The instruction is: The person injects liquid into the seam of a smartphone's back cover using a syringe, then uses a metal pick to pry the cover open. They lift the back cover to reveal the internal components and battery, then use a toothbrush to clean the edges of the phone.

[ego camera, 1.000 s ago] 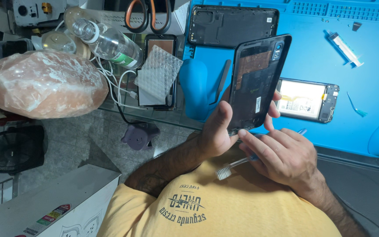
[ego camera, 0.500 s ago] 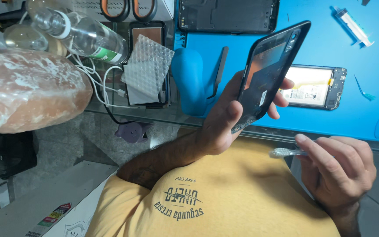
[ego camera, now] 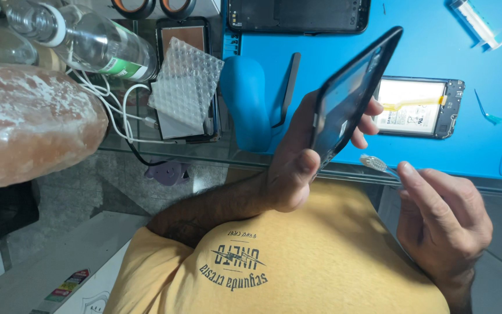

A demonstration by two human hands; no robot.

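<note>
I am looking at a black rectangular phone back frame, tilted edge-on above the near edge of the blue work mat. The left hand is gripping it, thumb on the near side and fingertips curling round the far edge. The right hand is closing its fingers around a small clear-bristled brush, whose head is sitting just beside the frame's lower corner, though I cannot tell whether it is touching.

Behind the frame, an opened phone body with a pale battery is lying flat on the mat. A second dark phone shell is lying at the mat's far edge, and a clear syringe is resting well to the right. A piece of bubble wrap is lying on the glass table beside a clear plastic bottle and a large pink salt rock.
</note>
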